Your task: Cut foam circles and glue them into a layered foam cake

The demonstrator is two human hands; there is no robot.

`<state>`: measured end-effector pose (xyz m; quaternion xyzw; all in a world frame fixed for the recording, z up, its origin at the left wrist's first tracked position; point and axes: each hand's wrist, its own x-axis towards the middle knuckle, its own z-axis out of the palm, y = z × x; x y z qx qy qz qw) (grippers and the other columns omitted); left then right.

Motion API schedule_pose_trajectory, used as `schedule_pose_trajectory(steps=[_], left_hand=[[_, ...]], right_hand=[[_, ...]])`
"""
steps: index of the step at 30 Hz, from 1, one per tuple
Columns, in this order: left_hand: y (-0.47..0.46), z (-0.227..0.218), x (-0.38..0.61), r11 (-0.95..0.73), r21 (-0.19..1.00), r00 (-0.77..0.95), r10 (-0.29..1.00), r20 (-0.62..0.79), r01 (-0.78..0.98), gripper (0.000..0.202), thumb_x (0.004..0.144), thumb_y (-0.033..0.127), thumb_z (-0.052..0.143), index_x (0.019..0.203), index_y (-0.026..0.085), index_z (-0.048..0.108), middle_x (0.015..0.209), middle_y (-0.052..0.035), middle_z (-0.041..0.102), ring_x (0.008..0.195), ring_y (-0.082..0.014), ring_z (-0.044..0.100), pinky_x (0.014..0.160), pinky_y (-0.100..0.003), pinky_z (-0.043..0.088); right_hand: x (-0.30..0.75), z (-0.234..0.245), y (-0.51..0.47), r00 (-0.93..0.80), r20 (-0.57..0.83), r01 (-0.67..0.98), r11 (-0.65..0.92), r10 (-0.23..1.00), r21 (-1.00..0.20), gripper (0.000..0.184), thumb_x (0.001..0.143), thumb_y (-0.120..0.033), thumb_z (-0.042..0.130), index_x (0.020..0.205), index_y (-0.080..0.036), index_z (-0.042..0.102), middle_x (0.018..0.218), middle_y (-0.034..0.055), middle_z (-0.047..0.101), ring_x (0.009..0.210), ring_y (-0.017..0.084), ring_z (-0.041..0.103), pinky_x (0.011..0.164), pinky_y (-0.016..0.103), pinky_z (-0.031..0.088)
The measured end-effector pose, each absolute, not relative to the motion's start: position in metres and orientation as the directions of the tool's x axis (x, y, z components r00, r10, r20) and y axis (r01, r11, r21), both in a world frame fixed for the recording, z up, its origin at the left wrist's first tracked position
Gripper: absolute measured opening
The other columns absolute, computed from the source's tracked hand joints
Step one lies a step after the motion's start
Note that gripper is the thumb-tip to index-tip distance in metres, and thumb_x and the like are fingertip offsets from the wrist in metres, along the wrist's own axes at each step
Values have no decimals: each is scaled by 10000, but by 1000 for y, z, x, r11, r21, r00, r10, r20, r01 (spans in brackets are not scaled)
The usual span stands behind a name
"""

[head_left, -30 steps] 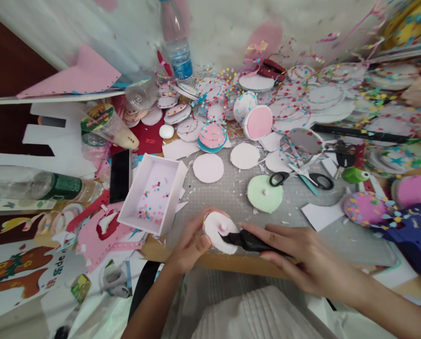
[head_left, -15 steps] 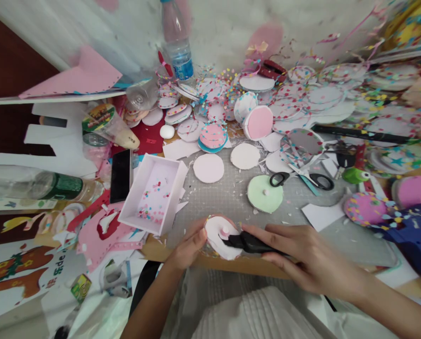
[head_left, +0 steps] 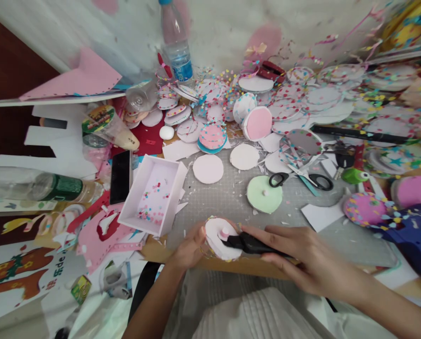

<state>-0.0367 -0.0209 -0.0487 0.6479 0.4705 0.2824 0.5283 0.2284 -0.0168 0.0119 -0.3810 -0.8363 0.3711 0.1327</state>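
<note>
My left hand [head_left: 191, 247] grips a small round white foam disc [head_left: 217, 240] with a pink knob in its middle, at the near edge of the grey cutting mat [head_left: 231, 197]. My right hand [head_left: 302, 261] is closed around a black tool [head_left: 247, 243] whose tip touches the disc beside the knob. A green foam disc [head_left: 263, 194] with a white knob lies just beyond, and black-handled scissors [head_left: 302, 179] lie to its right.
A white box [head_left: 154, 193] with confetti sits left of the mat, beside a black phone [head_left: 120, 175]. Several decorated paper discs are heaped at the back. A water bottle [head_left: 177, 44] stands by the wall; another bottle [head_left: 37, 186] lies at the left.
The disc has been turned a little in my left hand and shifted slightly toward me; the black tool stays pressed against it. Nothing else has moved.
</note>
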Motion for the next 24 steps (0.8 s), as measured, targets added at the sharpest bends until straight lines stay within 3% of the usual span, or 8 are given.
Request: schedule_pose_trajectory(steps=[4,7,12,16,24], left_hand=[[-11,-35,-35,250,966,531,828,-180,-62,776,854,750,314,1182,117,620,972,-153,667,828,-257,644,710,-359,508],[-6,-27,-35,292,947,541,822,-176,-135,702,826,697,487,1238,137,582,1089,-138,622,937,-264,600,806,-344,463],[-3,-20,-31,124,991,452,887,-92,-42,588,839,613,556,1235,180,586,1164,-114,566,1041,-257,546,883,-314,423],[-2,-18,-27,-42,996,384,923,10,74,556,841,558,594,1262,195,558,1223,-129,543,1149,-282,516,966,-349,413],[-1,-24,-22,-332,825,259,937,233,458,643,807,343,711,1377,217,441,1260,-140,513,1177,-275,524,1013,-393,416]], right_hand=[[227,11,-17,-663,-59,552,434,746,-712,493,1011,-323,377,1498,-261,342,841,51,690,684,163,658,611,241,493],[228,7,-18,-651,-60,555,421,757,-718,497,1011,-313,383,1503,-266,327,853,45,686,699,162,658,620,241,493],[230,0,-23,-619,-91,564,361,780,-743,516,1012,-309,391,1515,-298,277,895,41,678,711,163,650,625,253,489],[230,-2,-27,-588,-98,565,320,803,-761,505,1012,-304,393,1504,-332,284,914,34,673,671,153,637,602,256,483],[224,-9,-28,-518,-138,574,224,844,-787,486,1013,-292,405,1490,-319,315,1026,41,691,789,156,671,682,260,515]])
